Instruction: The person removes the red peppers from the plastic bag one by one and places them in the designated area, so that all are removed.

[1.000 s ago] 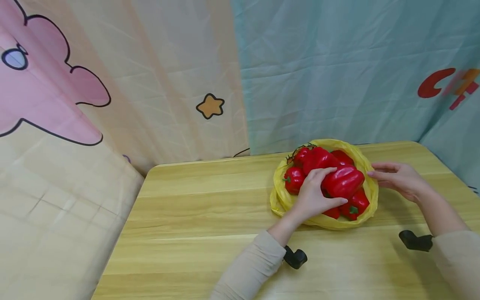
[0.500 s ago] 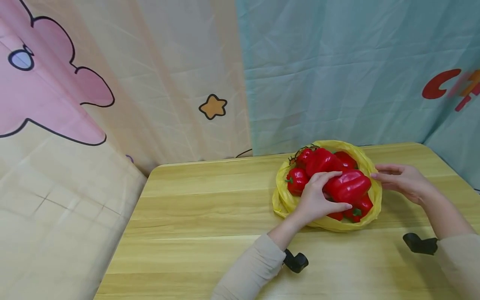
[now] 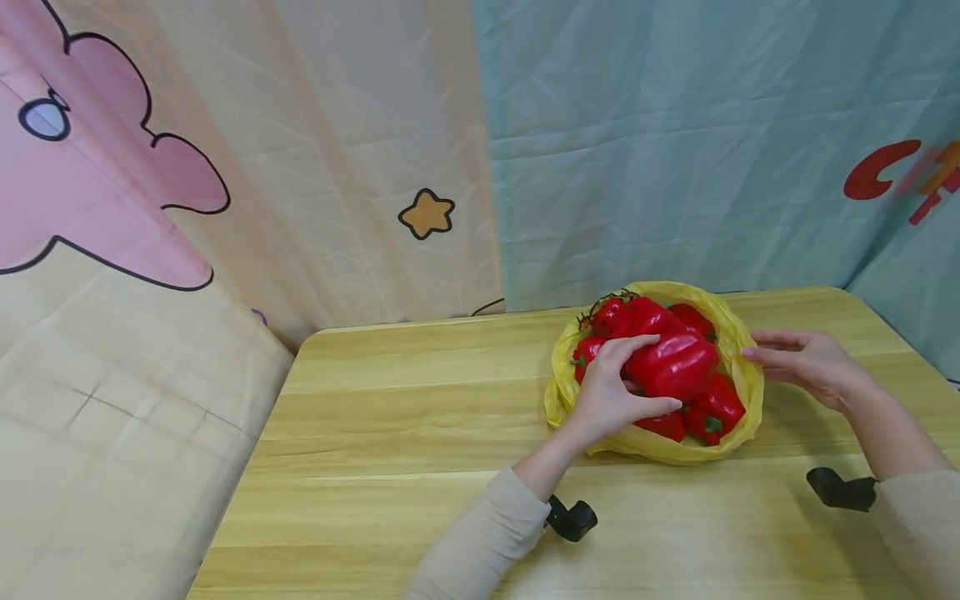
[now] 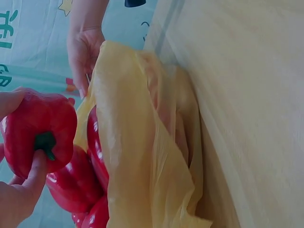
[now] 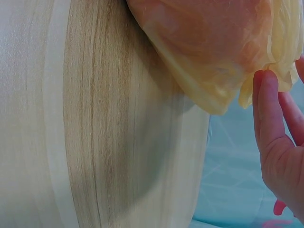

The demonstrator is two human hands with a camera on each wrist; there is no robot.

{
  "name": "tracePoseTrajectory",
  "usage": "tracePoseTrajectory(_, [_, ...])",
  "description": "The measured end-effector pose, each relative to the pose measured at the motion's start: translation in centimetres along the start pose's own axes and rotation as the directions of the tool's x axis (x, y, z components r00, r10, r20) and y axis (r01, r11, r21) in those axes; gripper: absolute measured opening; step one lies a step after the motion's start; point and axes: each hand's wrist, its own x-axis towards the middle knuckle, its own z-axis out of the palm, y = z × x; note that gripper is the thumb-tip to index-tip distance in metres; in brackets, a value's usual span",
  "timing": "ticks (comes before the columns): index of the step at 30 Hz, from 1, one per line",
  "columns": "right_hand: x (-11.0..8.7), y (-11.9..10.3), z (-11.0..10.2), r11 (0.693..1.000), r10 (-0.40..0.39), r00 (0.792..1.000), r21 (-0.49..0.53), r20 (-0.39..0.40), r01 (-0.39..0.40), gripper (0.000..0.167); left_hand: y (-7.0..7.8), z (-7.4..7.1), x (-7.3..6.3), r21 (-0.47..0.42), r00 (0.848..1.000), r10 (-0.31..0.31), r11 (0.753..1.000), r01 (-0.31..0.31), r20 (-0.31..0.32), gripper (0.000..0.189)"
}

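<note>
In the head view, a yellow plastic bag stands with its mouth rolled wide, full of red bell peppers. My left hand grips one red bell pepper over the bag, thumb on the near side and fingers on the far side. The left wrist view shows this bell pepper apart from those below, its green stem facing the camera. My right hand holds the bag's right rim, the thumb over the edge and fingers along the outside. The bag's bottom is hidden.
The bag sits at the back right of a wooden table, close to a printed curtain. A dark vine stem pokes over the bag's back-left rim. Black camera mounts protrude below both wrists.
My left hand has shifted left with the bell pepper, baring more of the peppers at the right of the bag. My right hand stays at the rim.
</note>
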Motion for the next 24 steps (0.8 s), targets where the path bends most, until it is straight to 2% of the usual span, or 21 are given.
tracePoseTrajectory(11, [0.1,-0.2,0.2,1.000,0.000,1.000,0.014,0.008,0.000,0.028,-0.3,-3.2,-0.4,-0.035,0.997,-0.033,0.999,0.030,-0.065,0.065])
tracePoseTrajectory(20, [0.1,0.0,0.0,0.999,-0.004,1.000,0.043,0.009,0.004,0.028,-0.7,-6.6,-1.0,-0.050,0.988,-0.055,0.998,0.048,-0.147,0.065])
tracePoseTrajectory(24, [0.2,0.0,0.0,0.999,-0.011,1.000,0.042,0.014,0.011,0.028,-1.5,-7.8,-1.3,-0.045,0.982,-0.046,0.998,0.039,-0.183,0.065])
